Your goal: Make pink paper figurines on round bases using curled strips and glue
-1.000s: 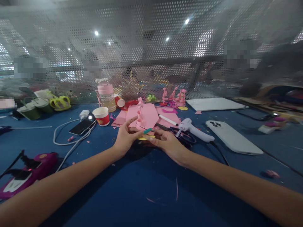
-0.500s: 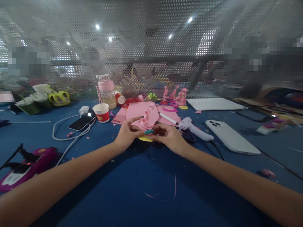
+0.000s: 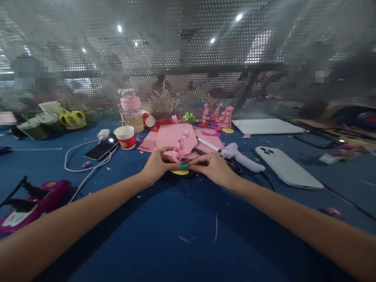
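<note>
A curled pink paper strip [image 3: 178, 152] rises in loops between my hands, above a round yellow base [image 3: 180, 172]. My left hand [image 3: 157, 166] is closed in a pinch at the left of the curl's lower part. From the other side, my right hand [image 3: 212, 167] pinches the same lower part with thumb and forefinger. Something small and teal [image 3: 183, 166] shows at the tip of my left thumb; whether it is a nail or a separate piece I cannot tell. My fingers hide where the strip meets the base.
Pink paper sheets [image 3: 176, 135] lie behind my hands, with a white marker [image 3: 209, 144] on them. To the right are a glue gun [image 3: 242, 158] and a white phone [image 3: 288, 166]. A paper cup [image 3: 125, 138], bottle [image 3: 131, 111] and purple power strip [image 3: 38, 205] stand left. Finished pink spirals [image 3: 226, 117] stand behind.
My right fingertips have come in closer to the left thumb at the foot of the curl. The paper curl has shifted slightly left and down.
</note>
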Action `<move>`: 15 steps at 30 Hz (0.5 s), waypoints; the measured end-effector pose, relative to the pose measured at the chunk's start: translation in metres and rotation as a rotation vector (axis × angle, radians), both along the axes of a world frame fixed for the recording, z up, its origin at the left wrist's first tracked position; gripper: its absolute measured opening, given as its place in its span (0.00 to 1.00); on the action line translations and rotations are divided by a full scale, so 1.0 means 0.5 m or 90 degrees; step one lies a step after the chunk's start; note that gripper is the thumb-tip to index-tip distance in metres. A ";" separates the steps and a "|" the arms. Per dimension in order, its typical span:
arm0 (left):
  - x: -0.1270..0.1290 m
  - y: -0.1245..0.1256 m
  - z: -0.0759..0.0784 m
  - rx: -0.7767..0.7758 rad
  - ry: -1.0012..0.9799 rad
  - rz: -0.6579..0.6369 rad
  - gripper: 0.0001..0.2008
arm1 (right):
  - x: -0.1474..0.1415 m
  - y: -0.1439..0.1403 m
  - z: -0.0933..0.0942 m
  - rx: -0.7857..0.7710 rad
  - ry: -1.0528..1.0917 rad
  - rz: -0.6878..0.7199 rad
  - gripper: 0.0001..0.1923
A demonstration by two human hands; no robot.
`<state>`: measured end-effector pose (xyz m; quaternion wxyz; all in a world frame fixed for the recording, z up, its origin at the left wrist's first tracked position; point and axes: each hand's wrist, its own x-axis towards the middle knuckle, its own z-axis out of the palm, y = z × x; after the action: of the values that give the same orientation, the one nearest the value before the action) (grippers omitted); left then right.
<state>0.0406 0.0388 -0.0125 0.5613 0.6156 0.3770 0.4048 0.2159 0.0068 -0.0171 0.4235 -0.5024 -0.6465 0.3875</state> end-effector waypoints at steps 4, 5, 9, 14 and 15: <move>-0.002 0.001 -0.004 0.023 0.055 0.000 0.35 | 0.003 0.004 0.000 -0.007 -0.021 -0.008 0.04; -0.002 0.001 -0.004 0.030 0.067 0.005 0.36 | 0.004 0.004 0.000 -0.005 -0.027 -0.008 0.04; -0.003 -0.003 -0.001 0.072 0.118 0.038 0.40 | 0.005 0.003 0.002 0.024 -0.042 -0.004 0.03; -0.004 -0.013 0.005 0.106 0.152 0.096 0.37 | 0.003 0.000 0.004 0.044 -0.035 0.001 0.01; -0.005 -0.015 0.006 0.108 0.159 0.100 0.37 | 0.003 0.000 0.003 0.042 -0.036 -0.004 0.02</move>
<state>0.0383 0.0315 -0.0093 0.4229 0.6751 0.4549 0.3981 0.2172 0.0068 -0.0154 0.4229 -0.5007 -0.6692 0.3503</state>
